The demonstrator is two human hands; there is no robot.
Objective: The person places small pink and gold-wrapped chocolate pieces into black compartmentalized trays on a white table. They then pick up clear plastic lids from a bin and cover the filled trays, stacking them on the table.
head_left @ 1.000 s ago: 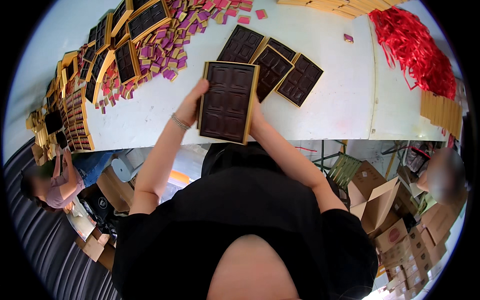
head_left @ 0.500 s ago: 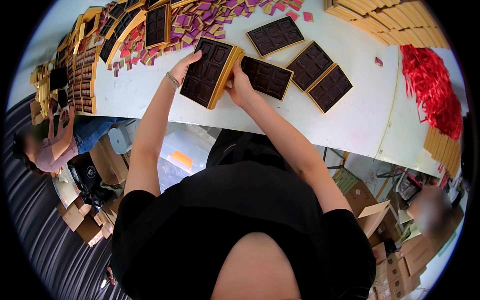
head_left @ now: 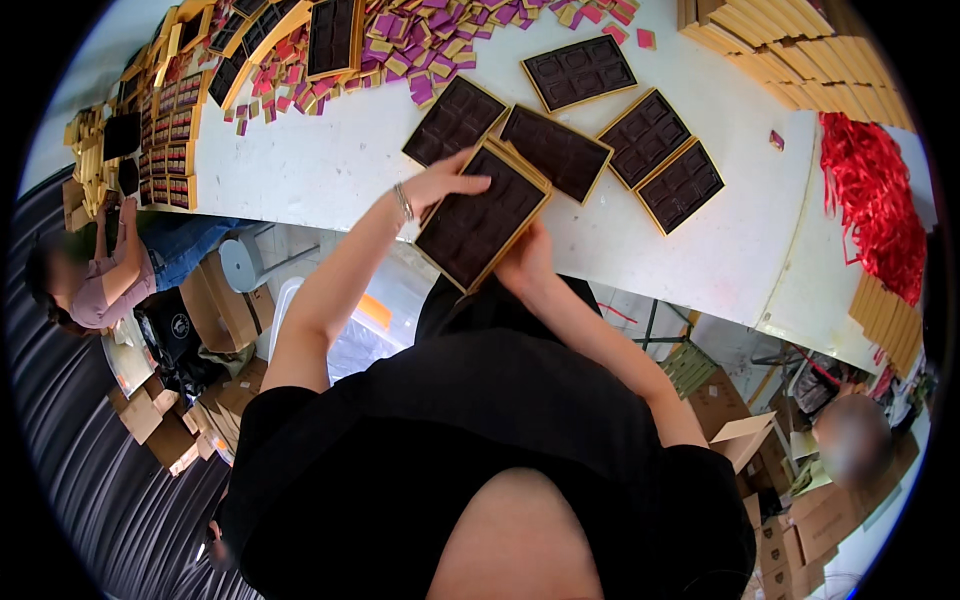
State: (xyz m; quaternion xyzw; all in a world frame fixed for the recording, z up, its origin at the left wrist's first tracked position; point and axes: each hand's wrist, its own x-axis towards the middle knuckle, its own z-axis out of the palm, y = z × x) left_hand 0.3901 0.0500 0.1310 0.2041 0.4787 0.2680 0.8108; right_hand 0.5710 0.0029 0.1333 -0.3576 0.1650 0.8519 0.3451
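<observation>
Both hands hold a gold box with a dark brown compartment tray [head_left: 475, 228] at the table's near edge, tilted. A second gold edge shows along its upper side, so it seems to be a small stack. My left hand [head_left: 440, 186] grips the upper left, thumb over the tray. My right hand [head_left: 527, 262] is wrapped round the lower right side, its fingers partly hidden beneath. Just beyond lie a matching box [head_left: 452, 120] and another box [head_left: 556, 153], partly overlapped. Further right are a box [head_left: 578, 73] and two touching boxes [head_left: 644, 138] [head_left: 680, 188].
Purple, pink and gold small squares [head_left: 425, 50] are heaped at the back. Filled boxes [head_left: 170, 140] stand at the left, near a co-worker [head_left: 110, 285]. Stacked gold boxes [head_left: 790, 50] and red shredded strips [head_left: 870, 200] are at the right. Another person [head_left: 850, 440] is at lower right.
One tray box now lies on the table where the held stack was. The rest of the stack has come nearer to me, in both hands, and looks thinner.
</observation>
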